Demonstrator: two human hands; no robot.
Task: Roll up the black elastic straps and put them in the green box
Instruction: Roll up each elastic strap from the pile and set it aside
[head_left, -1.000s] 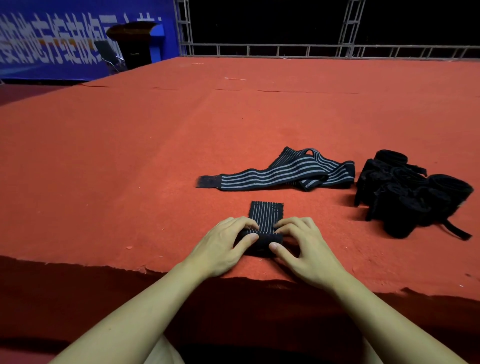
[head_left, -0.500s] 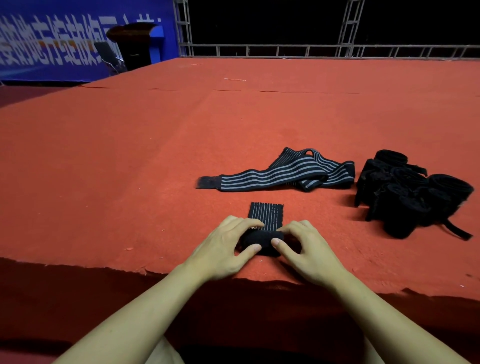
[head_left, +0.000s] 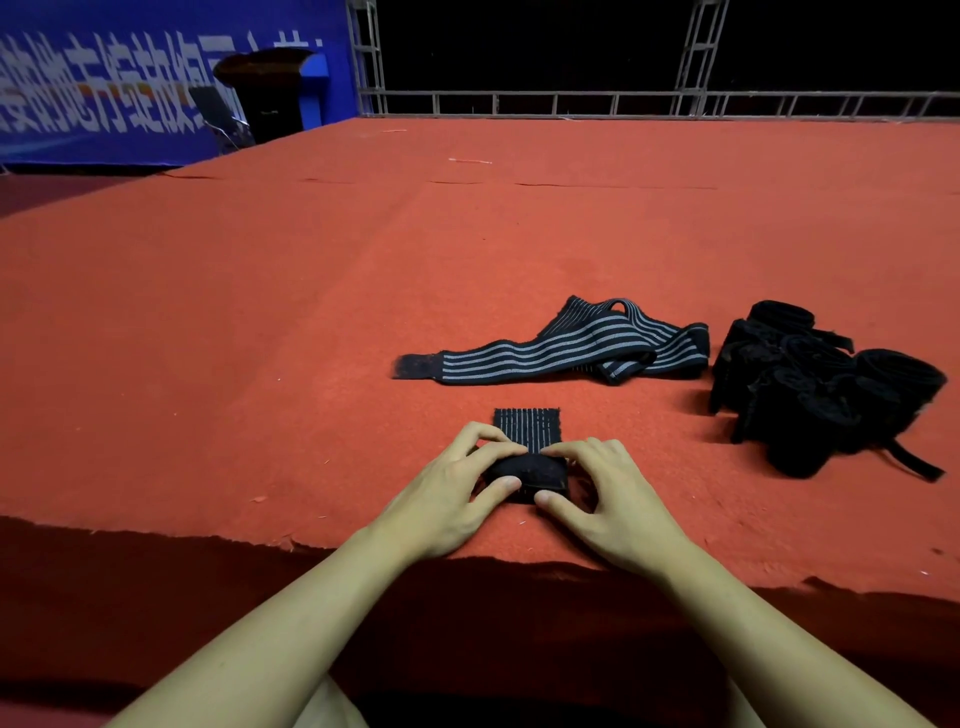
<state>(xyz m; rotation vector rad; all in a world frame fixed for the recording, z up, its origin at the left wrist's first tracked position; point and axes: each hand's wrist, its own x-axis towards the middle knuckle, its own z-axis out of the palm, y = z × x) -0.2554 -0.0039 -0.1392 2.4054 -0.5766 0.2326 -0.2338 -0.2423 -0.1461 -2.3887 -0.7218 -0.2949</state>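
Observation:
A black elastic strap with grey stripes, partly rolled (head_left: 527, 470), lies on the red carpet near the front edge. My left hand (head_left: 457, 493) grips the roll's left end and my right hand (head_left: 608, 499) grips its right end, thumbs at the near side, fingers curled over the top. A short flat tail (head_left: 528, 427) of the strap sticks out beyond the fingers. Another striped strap (head_left: 566, 348) lies unrolled farther back. No green box is in view.
A heap of rolled black straps (head_left: 826, 389) sits at the right on the red carpeted platform (head_left: 260, 338). The carpet's ragged front edge runs just under my wrists. A metal railing (head_left: 623, 104) and a blue banner (head_left: 130, 78) stand at the back.
The roll has grown and moved away from me; the flat tail beyond my fingers is shorter. Both hands have shifted slightly forward with it.

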